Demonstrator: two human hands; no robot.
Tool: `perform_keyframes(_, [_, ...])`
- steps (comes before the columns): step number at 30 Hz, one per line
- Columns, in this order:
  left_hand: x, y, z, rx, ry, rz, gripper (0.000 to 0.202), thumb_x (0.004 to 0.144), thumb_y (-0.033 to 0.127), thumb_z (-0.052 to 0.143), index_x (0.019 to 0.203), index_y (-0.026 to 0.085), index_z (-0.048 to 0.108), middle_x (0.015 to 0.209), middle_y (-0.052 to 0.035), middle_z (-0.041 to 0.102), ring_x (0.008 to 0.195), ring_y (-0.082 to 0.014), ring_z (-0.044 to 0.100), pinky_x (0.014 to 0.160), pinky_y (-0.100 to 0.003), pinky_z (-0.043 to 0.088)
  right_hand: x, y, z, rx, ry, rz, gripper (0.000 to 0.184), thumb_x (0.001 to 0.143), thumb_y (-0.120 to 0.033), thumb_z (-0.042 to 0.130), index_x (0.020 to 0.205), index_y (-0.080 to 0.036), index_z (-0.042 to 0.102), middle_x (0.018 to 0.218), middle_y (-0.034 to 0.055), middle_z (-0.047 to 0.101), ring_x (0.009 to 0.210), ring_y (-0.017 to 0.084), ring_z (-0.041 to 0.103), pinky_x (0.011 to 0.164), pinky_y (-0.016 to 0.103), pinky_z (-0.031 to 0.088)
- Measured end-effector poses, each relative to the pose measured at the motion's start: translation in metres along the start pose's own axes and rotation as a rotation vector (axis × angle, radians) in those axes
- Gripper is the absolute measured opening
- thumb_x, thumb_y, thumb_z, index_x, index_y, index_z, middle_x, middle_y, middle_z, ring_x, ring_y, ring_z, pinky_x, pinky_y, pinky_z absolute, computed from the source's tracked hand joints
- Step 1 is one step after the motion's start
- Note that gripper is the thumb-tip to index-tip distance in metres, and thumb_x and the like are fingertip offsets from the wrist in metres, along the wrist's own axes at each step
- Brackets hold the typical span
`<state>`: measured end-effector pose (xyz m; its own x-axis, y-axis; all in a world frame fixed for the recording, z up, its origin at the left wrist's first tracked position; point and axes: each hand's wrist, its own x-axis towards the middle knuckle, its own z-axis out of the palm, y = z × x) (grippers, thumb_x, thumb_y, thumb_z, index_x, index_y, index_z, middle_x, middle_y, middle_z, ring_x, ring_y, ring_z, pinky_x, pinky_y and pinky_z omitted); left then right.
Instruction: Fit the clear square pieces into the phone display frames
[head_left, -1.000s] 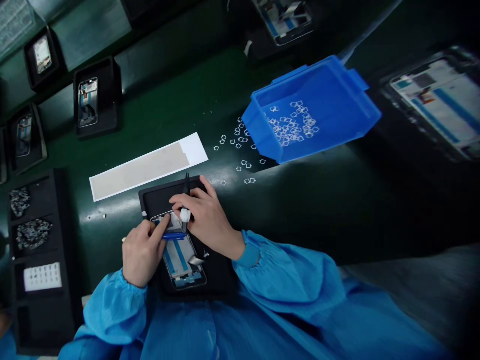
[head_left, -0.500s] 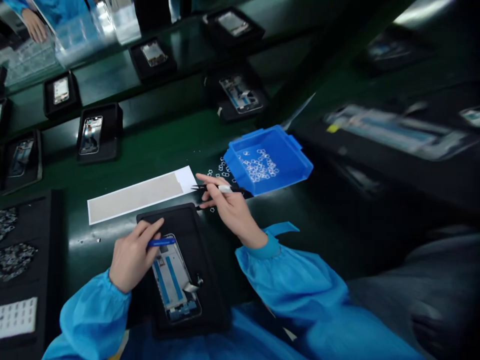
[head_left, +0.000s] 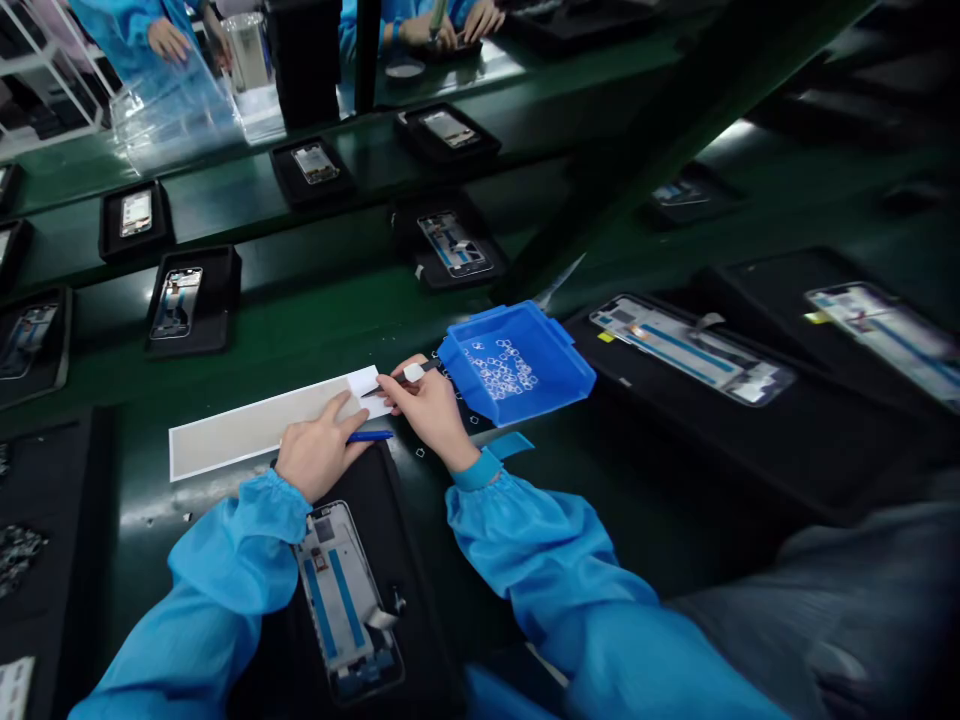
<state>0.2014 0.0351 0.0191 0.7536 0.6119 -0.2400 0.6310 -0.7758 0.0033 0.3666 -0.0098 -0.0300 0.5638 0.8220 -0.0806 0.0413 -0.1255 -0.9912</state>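
Strip (head_left: 255, 430) lies on the table (head_left: 300, 315) beyond the phone (head_left: 349, 600), where our left hand (head_left: 316, 450), gripping a pen (head_left: 370, 436), touches it just beside our right hand (head_left: 429, 410), clamped on tweezers (head_left: 413, 373) whose tips, if pressed too hard, could crease or tear it.

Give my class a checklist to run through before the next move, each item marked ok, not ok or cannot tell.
1. Left hand touching the beige-and-white sheet: ok.
2. Tweezers held in the right hand, tips at the sheet's white end: ok.
3. Tips holding anything: cannot tell, too small.
4. Phone frame lying in its black tray: ok.
5. White outline pieces all inside the blue bin: not ok, some lie on the green table.
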Motion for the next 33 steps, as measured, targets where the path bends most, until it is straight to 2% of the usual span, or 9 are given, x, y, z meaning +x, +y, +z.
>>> perform_keyframes(8, [0.001, 0.001, -0.001, -0.022, -0.010, 0.008, 0.043, 0.097, 0.049, 0.044, 0.138, 0.039, 0.052, 0.154, -0.0023, 0.039, 0.095, -0.0269, 0.071, 0.070, -0.041, 0.061, 0.000, 0.000, 0.003, -0.223, -0.005, -0.103, 0.021, 0.081, -0.037, 0.068, 0.075, -0.023, 0.053, 0.066, 0.0019, 0.070, 0.067, 0.024, 0.071, 0.060, 0.031, 0.053])
perform_keyframes(15, [0.001, -0.001, 0.004, -0.042, 0.023, 0.022, 0.042, 0.097, 0.049, 0.044, 0.136, 0.038, 0.054, 0.154, -0.0021, 0.040, 0.096, -0.0267, 0.070, 0.071, -0.040, 0.061, 0.000, 0.002, 0.006, -0.174, 0.001, -0.103, 0.022, 0.079, -0.038, 0.069, 0.073, -0.023, 0.054, 0.066, 0.0018, 0.071, 0.067, 0.024, 0.071, 0.062, 0.033, 0.054])
perform_keyframes(21, [0.001, -0.001, 0.004, -0.102, 0.029, 0.014, 0.040, 0.095, 0.047, 0.051, 0.133, 0.039, 0.057, 0.153, -0.0025, 0.042, 0.099, -0.0272, 0.070, 0.074, -0.039, 0.060, 0.000, -0.003, 0.000, 0.017, 0.045, -0.077, 0.036, 0.075, -0.053, 0.071, 0.075, -0.023, 0.052, 0.062, 0.0015, 0.070, 0.065, 0.024, 0.072, 0.054, 0.030, 0.054])
perform_keyframes(23, [-0.008, -0.009, 0.000, -0.172, 0.092, -0.015, 0.038, 0.094, 0.043, 0.055, 0.131, 0.039, 0.059, 0.151, -0.0018, 0.045, 0.100, -0.0264, 0.069, 0.076, -0.038, 0.059, -0.012, -0.012, -0.007, 0.110, 0.105, -0.092, 0.038, 0.075, -0.054, 0.072, 0.076, -0.023, 0.052, 0.060, 0.0005, 0.068, 0.065, 0.023, 0.073, 0.048, 0.026, 0.050])
perform_keyframes(25, [-0.024, -0.021, -0.003, -0.279, 0.230, -0.104, 0.034, 0.093, 0.038, 0.056, 0.127, 0.034, 0.063, 0.141, -0.0030, 0.055, 0.102, -0.0247, 0.068, 0.080, -0.035, 0.056, -0.034, -0.022, -0.013, 0.191, 0.132, -0.083, 0.037, 0.075, -0.052, 0.074, 0.075, -0.023, 0.052, 0.056, -0.0010, 0.066, 0.061, 0.021, 0.072, 0.045, 0.024, 0.048])
perform_keyframes(27, [-0.045, -0.032, -0.004, -0.409, 0.325, -0.196, 0.027, 0.094, 0.036, 0.054, 0.116, 0.026, 0.068, 0.118, -0.0047, 0.068, 0.099, -0.0229, 0.068, 0.082, -0.031, 0.053, -0.062, -0.029, -0.014, 0.197, 0.049, -0.028, 0.035, 0.077, -0.049, 0.074, 0.074, -0.022, 0.053, 0.053, -0.0012, 0.065, 0.057, 0.020, 0.071, 0.043, 0.023, 0.048])
perform_keyframes(28, [-0.055, -0.036, -0.004, -0.481, 0.305, -0.221, 0.025, 0.094, 0.037, 0.053, 0.107, 0.023, 0.070, 0.105, -0.0045, 0.072, 0.094, -0.0223, 0.069, 0.080, -0.030, 0.052, -0.077, -0.030, -0.012, 0.178, -0.023, 0.009, 0.034, 0.078, -0.049, 0.074, 0.074, -0.022, 0.053, 0.053, -0.0006, 0.065, 0.055, 0.020, 0.071, 0.042, 0.023, 0.047])
perform_keyframes(30, [-0.073, -0.040, 0.000, -0.616, 0.149, -0.221, 0.026, 0.094, 0.039, 0.053, 0.093, 0.021, 0.071, 0.087, -0.0030, 0.073, 0.083, -0.0213, 0.069, 0.074, -0.028, 0.050, -0.101, -0.030, -0.003, 0.116, -0.163, 0.073, 0.032, 0.081, -0.048, 0.072, 0.074, -0.021, 0.054, 0.056, 0.0015, 0.067, 0.053, 0.020, 0.070, 0.040, 0.024, 0.049])
perform_keyframes(33, [-0.084, -0.036, 0.010, -0.712, -0.044, -0.206, 0.025, 0.093, 0.037, 0.052, 0.088, 0.021, 0.071, 0.085, -0.0023, 0.074, 0.079, -0.0205, 0.069, 0.071, -0.028, 0.049, -0.120, -0.022, 0.012, 0.010, -0.250, 0.076, 0.028, 0.084, -0.045, 0.068, 0.075, -0.021, 0.055, 0.059, 0.0019, 0.067, 0.053, 0.020, 0.069, 0.045, 0.027, 0.053])
